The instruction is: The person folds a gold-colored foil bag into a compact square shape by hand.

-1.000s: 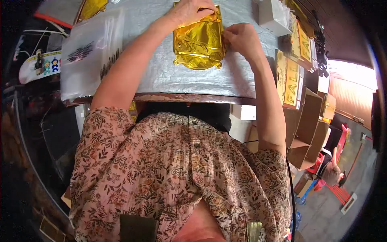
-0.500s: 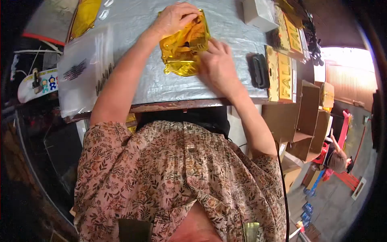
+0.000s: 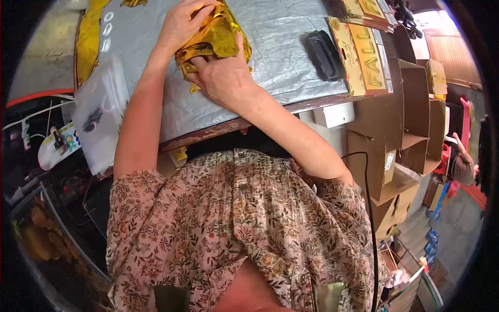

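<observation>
A crumpled, shiny gold foil piece (image 3: 221, 39) lies near the far middle of the silver-covered table (image 3: 280, 49). My left hand (image 3: 182, 23) grips its upper left edge, thumb and fingers pressed together. From the near side, my right hand (image 3: 226, 80) has its fingers partly tucked under or into the foil, with the thumb up along its right side. Part of the foil is folded over and hides those fingertips.
To the right lie a black plastic tray (image 3: 325, 56) and packages marked FALL (image 3: 369, 60). Clear plastic bags (image 3: 101, 112) are at the left table edge. Cardboard boxes (image 3: 384, 135) stand at right, with another person (image 3: 462, 166) beyond.
The view has turned and shifted. My right hand has moved from the foil's right edge to its near side, fingers now inside or under it. The foil is more bunched and folded.
</observation>
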A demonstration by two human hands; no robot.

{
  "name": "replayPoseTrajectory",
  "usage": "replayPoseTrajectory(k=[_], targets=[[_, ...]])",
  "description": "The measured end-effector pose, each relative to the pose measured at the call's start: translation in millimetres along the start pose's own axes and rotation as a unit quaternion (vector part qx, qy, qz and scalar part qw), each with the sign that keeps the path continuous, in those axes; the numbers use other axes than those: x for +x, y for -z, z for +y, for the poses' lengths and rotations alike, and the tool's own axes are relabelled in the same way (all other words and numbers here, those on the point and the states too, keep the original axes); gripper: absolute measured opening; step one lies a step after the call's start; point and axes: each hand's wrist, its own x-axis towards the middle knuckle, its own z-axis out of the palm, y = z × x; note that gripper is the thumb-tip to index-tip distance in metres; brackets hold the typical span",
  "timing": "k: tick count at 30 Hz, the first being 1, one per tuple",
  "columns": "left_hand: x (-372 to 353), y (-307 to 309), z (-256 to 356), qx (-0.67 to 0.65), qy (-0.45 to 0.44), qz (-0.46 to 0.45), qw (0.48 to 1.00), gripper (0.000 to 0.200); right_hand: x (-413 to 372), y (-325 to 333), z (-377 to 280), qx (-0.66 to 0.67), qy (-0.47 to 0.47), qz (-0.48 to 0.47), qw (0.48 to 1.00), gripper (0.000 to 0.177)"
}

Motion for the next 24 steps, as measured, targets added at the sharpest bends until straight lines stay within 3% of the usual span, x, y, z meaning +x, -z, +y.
replayPoseTrajectory(k=[10,11,15,18,20,24], targets=[[0,2,8,0.010,-0.001,-0.009,1.000,0.022,-1,4,5,0.028,0.021,-0.003,0.999,0.044],[-2,2,9,-0.005,0.035,-0.022,0.999,0.022,-2,5,4,0.028,0.010,-0.007,1.000,0.043],[-3,1,5,0.017,0.009,-0.015,1.000,0.024,-2,11,4,0.047,0.017,-0.032,0.998,0.042],[-4,0,2,0.058,-0.010,-0.017,0.998,0.025,1,18,5,0.099,-0.005,-0.044,0.994,0.036],[-4,-1,1,0.048,0.002,-0.017,0.999,0.026,2,22,10,0.192,0.021,0.032,0.981,0.029],[-4,-3,-4,0.055,-0.015,-0.014,0.998,0.025,-7,42,25,0.242,0.012,0.024,0.970,0.021]])
